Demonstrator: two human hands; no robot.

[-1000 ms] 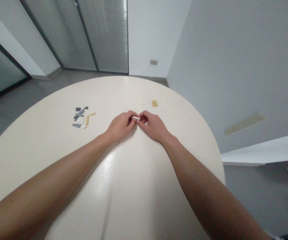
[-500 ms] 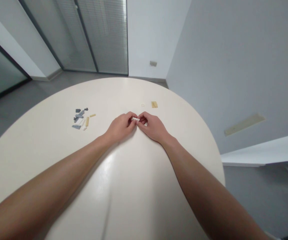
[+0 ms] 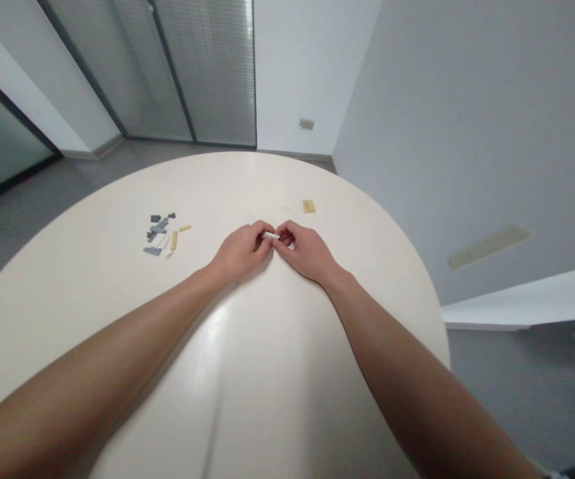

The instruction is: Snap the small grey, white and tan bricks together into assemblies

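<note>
Soft, even indoor light fills the room, with a pale streak of glare down the desk (image 3: 212,352) and faint shadow under the left hand (image 3: 240,253), while the wall (image 3: 457,133) bows toward the wide, slightly soft frame edges

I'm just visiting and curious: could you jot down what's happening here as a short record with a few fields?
Surface: round cream table
Left hand: fingers pinching a small white building piece
Right hand: fingers pinching the same piece
Beyond the hands: tan plate
To the left: grey pieces and tan pieces lying in a loose group
</note>
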